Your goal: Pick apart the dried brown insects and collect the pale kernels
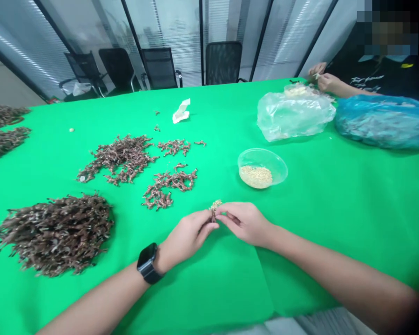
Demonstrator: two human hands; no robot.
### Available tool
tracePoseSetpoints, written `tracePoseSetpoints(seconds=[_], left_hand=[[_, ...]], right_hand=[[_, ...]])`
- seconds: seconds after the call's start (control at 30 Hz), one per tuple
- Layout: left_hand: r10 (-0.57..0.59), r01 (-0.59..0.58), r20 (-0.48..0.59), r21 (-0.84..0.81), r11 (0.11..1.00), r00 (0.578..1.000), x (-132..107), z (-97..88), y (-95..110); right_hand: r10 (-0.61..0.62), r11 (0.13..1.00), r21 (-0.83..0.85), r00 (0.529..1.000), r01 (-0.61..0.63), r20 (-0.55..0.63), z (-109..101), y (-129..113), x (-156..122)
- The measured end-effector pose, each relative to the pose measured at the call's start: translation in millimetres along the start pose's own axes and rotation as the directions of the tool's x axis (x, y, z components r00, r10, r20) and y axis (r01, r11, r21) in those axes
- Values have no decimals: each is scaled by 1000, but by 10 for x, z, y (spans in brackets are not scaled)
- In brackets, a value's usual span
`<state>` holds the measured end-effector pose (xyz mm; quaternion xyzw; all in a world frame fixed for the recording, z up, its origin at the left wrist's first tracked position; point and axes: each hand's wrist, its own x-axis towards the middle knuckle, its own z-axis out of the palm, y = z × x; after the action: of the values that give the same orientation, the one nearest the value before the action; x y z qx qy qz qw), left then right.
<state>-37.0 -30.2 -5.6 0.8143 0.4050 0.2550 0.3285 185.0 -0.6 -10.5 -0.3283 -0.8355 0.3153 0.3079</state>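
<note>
My left hand (pixel 188 234), with a black watch (pixel 149 263) on the wrist, pinches a small brown figure-like piece (pixel 213 217) at its fingertips. My right hand (pixel 246 222) meets it there, thumb and finger closed at the same piece; whether it holds a tiny part of its own is too small to tell. Just beyond the fingertips lies a little cluster of gold-coloured bits (pixel 215 204). A clear round bowl (pixel 281 171) with many tiny gold bits (pixel 256 177) stands beyond my right hand. Loose brown pieces (pixel 169 186) lie beyond my left hand.
To the left are a large pile of brown pieces (pixel 63 232) and a smaller heap (pixel 120 158). Crumpled white paper (pixel 181 111) lies farther back. At the back right are a clear plastic bag (pixel 293 114), a blue bag (pixel 384 121) and another person's hands (pixel 326 83).
</note>
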Motion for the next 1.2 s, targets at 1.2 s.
tracePoseSetpoints(seconds=[1.2], left_hand=[[80,-69,-65,156,985,995,21,13,-3]], right_hand=[[232,947,223,972,-231,19,-44,-157,62]])
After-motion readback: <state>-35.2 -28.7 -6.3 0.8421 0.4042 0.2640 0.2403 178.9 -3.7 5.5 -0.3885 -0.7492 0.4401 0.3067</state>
